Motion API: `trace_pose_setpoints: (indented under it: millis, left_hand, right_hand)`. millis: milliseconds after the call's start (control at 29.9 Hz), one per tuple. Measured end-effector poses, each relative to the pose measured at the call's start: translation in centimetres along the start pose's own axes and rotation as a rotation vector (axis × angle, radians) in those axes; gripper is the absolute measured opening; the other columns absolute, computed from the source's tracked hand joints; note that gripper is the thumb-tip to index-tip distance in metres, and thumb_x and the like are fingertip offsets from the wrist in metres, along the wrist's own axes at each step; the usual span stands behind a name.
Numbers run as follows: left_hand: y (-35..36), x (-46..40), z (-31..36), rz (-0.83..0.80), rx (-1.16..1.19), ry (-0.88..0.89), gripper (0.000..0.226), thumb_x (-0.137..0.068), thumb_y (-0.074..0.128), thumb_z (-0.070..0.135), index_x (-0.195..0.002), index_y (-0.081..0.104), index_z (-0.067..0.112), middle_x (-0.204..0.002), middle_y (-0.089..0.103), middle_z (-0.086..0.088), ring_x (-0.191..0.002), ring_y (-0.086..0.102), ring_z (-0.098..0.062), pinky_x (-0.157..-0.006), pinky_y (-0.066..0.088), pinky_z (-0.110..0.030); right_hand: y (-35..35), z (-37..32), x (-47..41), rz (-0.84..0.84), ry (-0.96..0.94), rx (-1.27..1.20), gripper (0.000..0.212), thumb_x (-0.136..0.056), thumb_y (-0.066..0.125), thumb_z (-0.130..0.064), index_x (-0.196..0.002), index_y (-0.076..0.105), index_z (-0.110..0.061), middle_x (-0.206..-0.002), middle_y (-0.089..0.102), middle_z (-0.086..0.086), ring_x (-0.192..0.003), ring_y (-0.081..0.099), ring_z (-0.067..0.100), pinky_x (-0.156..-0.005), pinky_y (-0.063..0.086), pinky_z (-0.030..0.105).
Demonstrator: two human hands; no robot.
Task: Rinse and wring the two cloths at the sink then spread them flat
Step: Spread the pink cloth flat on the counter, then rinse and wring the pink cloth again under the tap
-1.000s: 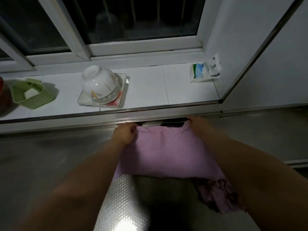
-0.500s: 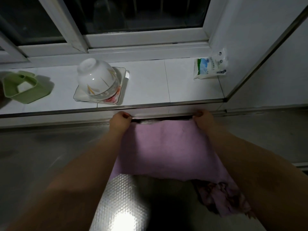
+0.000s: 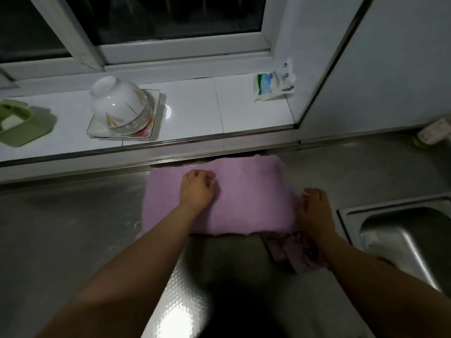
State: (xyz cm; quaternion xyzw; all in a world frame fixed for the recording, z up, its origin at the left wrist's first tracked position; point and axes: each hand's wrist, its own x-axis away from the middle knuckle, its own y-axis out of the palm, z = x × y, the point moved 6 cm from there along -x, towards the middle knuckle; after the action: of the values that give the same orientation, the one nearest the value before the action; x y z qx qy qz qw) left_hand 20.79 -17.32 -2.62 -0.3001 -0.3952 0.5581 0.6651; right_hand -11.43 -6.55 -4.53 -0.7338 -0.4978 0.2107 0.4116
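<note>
1. The work surface is a dull steel counter (image 3: 73, 228) running under a white tiled window ledge (image 3: 195, 106). A dark window (image 3: 170, 18) with a white frame sits above the ledge, and a plain white wall panel (image 3: 402, 57) stands at the right.
2. A steel sink (image 3: 402, 235) is set into the counter at the right edge of the view.
3. On the ledge there is one white bowl (image 3: 117, 103), upside down on one square plate (image 3: 146, 132), one green plastic holder (image 3: 17, 125) at the far left, and one small white packet (image 3: 273, 84) leaning in the right corner.
4. There are two cloths. One light purple cloth (image 3: 244, 196) lies spread flat on the counter, its far edge against the foot of the ledge. One darker crumpled cloth (image 3: 290, 252) lies bunched at the flat cloth's near right corner, partly under the right forearm.
5. Two hands are in view. The left hand (image 3: 197, 189) rests on the flat cloth towards its far left part, its fingers loosely curled; it grasps nothing.
6. The right hand (image 3: 314, 211) lies on the right edge of the flat cloth with its fingers fairly straight, pressing down rather than gripping.
</note>
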Motion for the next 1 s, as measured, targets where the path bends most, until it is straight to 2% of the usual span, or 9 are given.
trace_pose_setpoints:
  millis: [100,167,268,368,502,669,769,836,1004]
  left_hand:
    - [2.0,2.1,2.2,-0.041,-0.015,0.049,0.031,-0.093,0.052,0.027,-0.119,0.064,0.017,-0.124,0.057,-0.014,-0.121,0.044,-0.035,-0.102,0.032,-0.031]
    - [3.3,3.5,3.7,-0.085,-0.019,0.063,0.037,-0.09,0.044,0.034,-0.117,0.065,0.019,-0.124,0.059,-0.011,-0.121,0.045,-0.033,-0.101,0.032,-0.031]
    - [4.8,5.2,6.3,-0.104,-0.023,0.091,0.048,-0.082,0.035,0.037,-0.113,0.066,0.02,-0.121,0.06,-0.011,-0.117,0.047,-0.032,-0.098,0.033,-0.031]
    - [6.1,6.6,8.8,-0.094,-0.053,0.134,0.029,-0.091,0.047,0.024,-0.111,0.067,0.017,-0.118,0.061,-0.013,-0.115,0.047,-0.033,-0.098,0.033,-0.031]
    - [7.7,8.8,10.8,-0.092,-0.047,0.211,0.029,-0.089,0.045,0.026,-0.104,0.068,0.016,-0.111,0.064,-0.011,-0.11,0.051,-0.032,-0.094,0.035,-0.031]
    - [9.7,12.0,15.7,-0.343,0.082,0.341,0.043,-0.08,0.049,0.039,-0.111,0.069,0.017,-0.117,0.067,-0.009,-0.11,0.059,-0.028,-0.098,0.042,-0.031]
    - [12.5,15.0,19.9,-0.687,0.196,0.396,0.061,-0.076,0.072,0.035,-0.132,0.052,0.025,-0.131,0.058,0.0,-0.119,0.054,-0.016,-0.107,0.041,-0.031]
    - [13.5,17.5,23.7,-0.833,0.246,0.414,0.054,-0.082,0.075,0.025,-0.128,0.046,0.028,-0.12,0.057,0.01,-0.112,0.054,-0.007,-0.102,0.042,-0.018]
    - [15.1,20.8,33.9,-0.883,0.432,0.487,0.042,-0.085,0.072,0.028,-0.121,0.055,0.018,-0.112,0.065,0.007,-0.102,0.062,-0.001,-0.097,0.047,-0.021]
  right_hand:
    - [-1.2,2.9,3.3,-0.062,0.021,-0.022,0.053,-0.08,0.047,-0.043,-0.117,0.06,-0.008,-0.112,0.058,0.01,-0.103,0.054,0.024,-0.091,0.043,0.031]
    - [-2.0,3.8,4.9,-0.123,0.009,0.023,0.05,-0.081,0.058,-0.05,-0.105,0.062,-0.008,-0.093,0.06,0.008,-0.086,0.057,0.023,-0.078,0.049,0.034]
    - [-1.5,4.6,7.5,-0.235,-0.157,0.198,0.065,-0.076,0.05,-0.06,-0.113,0.062,-0.007,-0.104,0.062,0.019,-0.092,0.059,0.033,-0.079,0.051,0.038]
    - [-1.8,4.6,9.1,-0.272,-0.093,0.252,0.056,-0.088,0.051,-0.047,-0.133,0.052,-0.013,-0.134,0.047,0.017,-0.118,0.05,0.034,-0.098,0.041,0.037]
    - [-2.8,5.0,9.6,-0.196,-0.046,0.289,0.031,-0.091,0.055,-0.026,-0.119,0.059,-0.015,-0.129,0.047,0.009,-0.115,0.047,0.028,-0.093,0.043,0.034]
    - [-6.0,6.4,10.6,-0.181,0.072,-0.13,0.01,-0.096,0.049,-0.024,-0.089,0.046,-0.018,-0.087,0.056,0.01,-0.079,0.055,0.026,-0.066,0.042,0.032]
    - [-10.3,6.6,11.0,-0.085,0.124,-0.37,0.007,-0.099,0.045,-0.019,-0.093,0.043,-0.015,-0.085,0.056,0.009,-0.079,0.055,0.022,-0.073,0.041,0.03]
    - [-14.1,7.0,11.4,0.024,0.167,-0.538,0.004,-0.099,0.044,-0.016,-0.096,0.045,-0.013,-0.08,0.053,-0.001,-0.073,0.051,0.011,-0.071,0.036,0.024]
    - [-22.7,10.5,12.7,0.146,0.206,-0.862,0.009,-0.097,0.051,-0.02,-0.096,0.057,-0.013,-0.087,0.063,0.002,-0.081,0.06,0.015,-0.072,0.05,0.027]
